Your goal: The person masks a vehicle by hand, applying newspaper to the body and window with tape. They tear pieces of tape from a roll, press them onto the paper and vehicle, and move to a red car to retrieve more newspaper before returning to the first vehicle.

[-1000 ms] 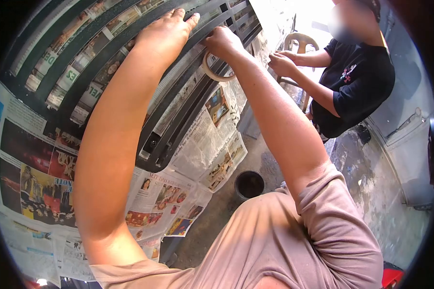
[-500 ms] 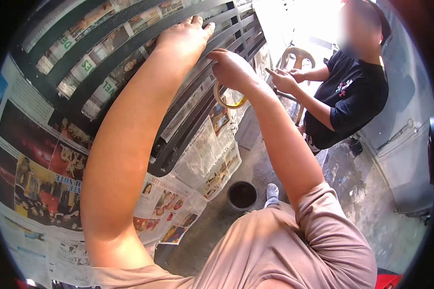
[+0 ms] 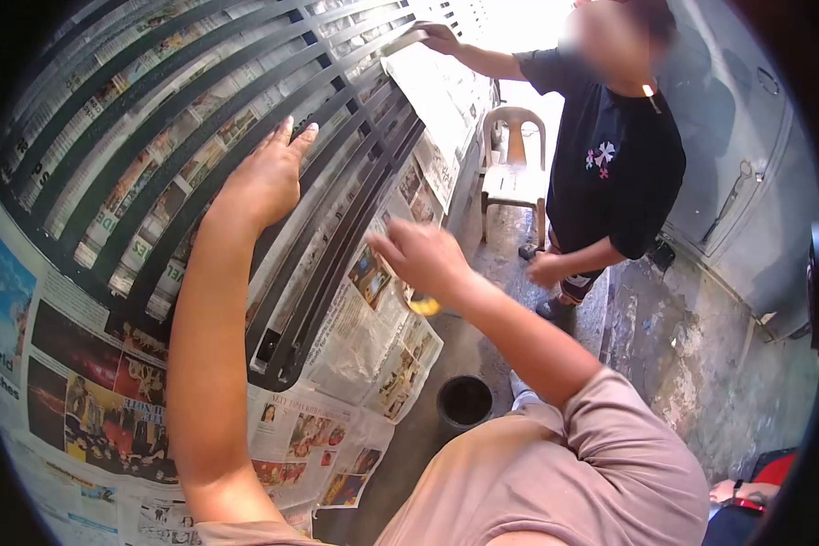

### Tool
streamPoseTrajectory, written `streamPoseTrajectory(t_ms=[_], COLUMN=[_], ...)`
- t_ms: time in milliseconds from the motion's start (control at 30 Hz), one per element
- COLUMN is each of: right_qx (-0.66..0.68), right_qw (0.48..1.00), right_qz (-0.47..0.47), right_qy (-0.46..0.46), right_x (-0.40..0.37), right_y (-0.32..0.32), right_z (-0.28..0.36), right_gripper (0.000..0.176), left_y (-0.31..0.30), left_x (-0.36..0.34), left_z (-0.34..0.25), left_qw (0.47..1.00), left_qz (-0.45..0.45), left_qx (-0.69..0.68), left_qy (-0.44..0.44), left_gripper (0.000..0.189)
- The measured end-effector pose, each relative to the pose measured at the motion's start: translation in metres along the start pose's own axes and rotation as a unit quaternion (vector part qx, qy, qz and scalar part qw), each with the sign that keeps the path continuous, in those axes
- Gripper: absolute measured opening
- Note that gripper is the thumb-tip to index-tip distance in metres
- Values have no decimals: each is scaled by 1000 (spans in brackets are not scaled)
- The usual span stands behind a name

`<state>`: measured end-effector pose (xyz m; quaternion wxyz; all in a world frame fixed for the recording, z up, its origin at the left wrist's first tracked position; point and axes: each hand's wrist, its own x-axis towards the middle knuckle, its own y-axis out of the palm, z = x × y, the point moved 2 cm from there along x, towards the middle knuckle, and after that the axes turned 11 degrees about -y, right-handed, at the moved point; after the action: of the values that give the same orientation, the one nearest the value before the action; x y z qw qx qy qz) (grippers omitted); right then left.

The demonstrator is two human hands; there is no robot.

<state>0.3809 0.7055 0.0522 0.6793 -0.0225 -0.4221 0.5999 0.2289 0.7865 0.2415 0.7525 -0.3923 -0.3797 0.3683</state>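
My left hand (image 3: 262,182) rests on the dark slatted metal frame (image 3: 323,173), its fingers spread along a slat. Sheets of newspaper (image 3: 109,419) line the surface behind and below the slats. Off the frame's lower edge, my right hand (image 3: 419,259) is blurred with its fingers curled. A roll of tape (image 3: 423,303) shows at the underside of that hand, only its yellow part visible; the earlier frame shows its ring shape. The fingers' exact grip on it is hidden.
A co-worker (image 3: 614,173) in a black shirt stands to the right, one hand (image 3: 439,38) at the slats. Behind are a plastic chair (image 3: 511,182) and a grey metal door (image 3: 746,136). A black bucket (image 3: 465,402) stands by my feet. Another person's arm (image 3: 746,493) shows lower right.
My hands have moved apart; the right has dropped away from the slats with the tape roll. The co-worker has reached one hand to the slats and lowered the other. The view has shifted.
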Motion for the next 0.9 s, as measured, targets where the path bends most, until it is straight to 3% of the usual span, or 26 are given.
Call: streamPoseTrajectory(t_ms=[33, 100, 133, 167, 233, 300, 333, 400, 467, 567, 600, 733, 833, 900], right_qx=[21, 139, 180, 223, 310, 271, 242, 355, 419, 294, 281, 227, 194, 185], right_qw=[996, 978, 966, 951, 888, 898, 898, 896, 888, 948, 952, 959, 962, 964], right_qz=[64, 65, 60, 56, 139, 183, 199, 127, 116, 81, 110, 145, 126, 105], right_qy=[59, 143, 173, 204, 310, 295, 311, 235, 148, -88, -57, -92, -146, -159], right_x=[-25, -76, -99, -121, -158, -173, -174, -184, -180, -161, -159, -154, -155, -159], right_y=[6, 36, 43, 48, 55, 42, 36, 44, 33, 8, 7, 15, 29, 34], right_z=[-16, -56, -65, -70, -75, -65, -61, -69, -57, -12, -2, 14, 20, 25], right_gripper=[49, 62, 65, 67, 65, 62, 50, 39, 38, 42, 40, 29, 24, 22], left_y=[-2, -2, 3, 2, 38, 97, 126, 166, 189, 182, 186, 151, 136, 136], left_x=[-2, -18, -36, -65, -120, -171, -194, -227, -253, -265, -270, -277, -289, -294], left_z=[-5, -23, -39, -65, -104, -137, -149, -161, -167, -160, -154, -132, -121, -120], left_qw=[999, 996, 976, 961, 963, 919, 899, 825, 697, 561, 554, 561, 704, 705], left_qz=[-23, -68, -158, -168, -88, 46, 88, 151, 191, 71, 67, 66, 5, 0], left_qx=[-15, -37, -112, -207, -252, -377, -410, -510, -631, -781, -787, -776, -668, -662], left_qy=[17, 45, 100, 70, -30, -106, -126, -191, -281, -265, -264, -282, -242, -253], left_gripper=[68, 62, 51, 42, 22, 12, 13, 13, 11, 13, 19, 18, 14, 12])
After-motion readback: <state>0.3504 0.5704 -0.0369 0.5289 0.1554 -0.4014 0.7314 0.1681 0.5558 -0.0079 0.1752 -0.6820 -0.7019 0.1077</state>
